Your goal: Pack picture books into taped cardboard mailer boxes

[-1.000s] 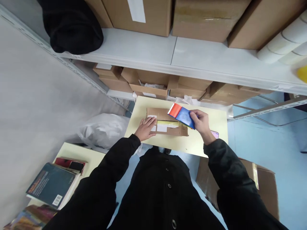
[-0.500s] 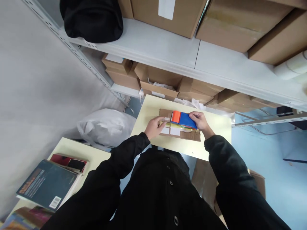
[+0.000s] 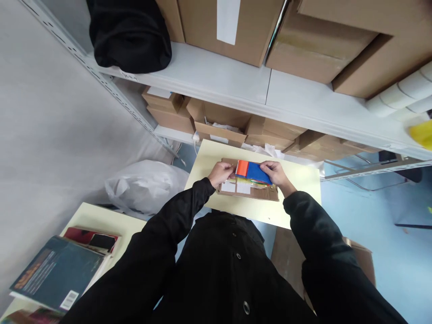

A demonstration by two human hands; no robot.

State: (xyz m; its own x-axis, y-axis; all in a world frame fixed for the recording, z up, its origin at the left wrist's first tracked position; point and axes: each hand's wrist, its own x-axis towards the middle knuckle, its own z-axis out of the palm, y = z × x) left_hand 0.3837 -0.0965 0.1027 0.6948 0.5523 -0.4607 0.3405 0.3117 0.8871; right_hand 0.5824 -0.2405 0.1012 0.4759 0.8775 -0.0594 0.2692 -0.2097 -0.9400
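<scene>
A small spiral notebook [image 3: 252, 171] with an orange and blue cover lies flat on an opened cardboard mailer [image 3: 248, 191] on a pale yellow table [image 3: 297, 202]. My left hand [image 3: 221, 173] grips the notebook's orange spiral end, fingers curled. My right hand [image 3: 275, 173] holds the blue end, fingers wrapped over it. White labels show on the mailer below the notebook.
A grey shelf [image 3: 236, 85] with cardboard boxes [image 3: 216, 123] runs behind the table. A black bag [image 3: 130, 33] sits on the shelf's left. A white plastic bag [image 3: 141, 186] lies on the floor. Books [image 3: 57, 272] lie on a second table at lower left.
My right hand brought the notebook down from tilted in the air onto the mailer. My left hand moved from the mailer's left part to the notebook's orange end.
</scene>
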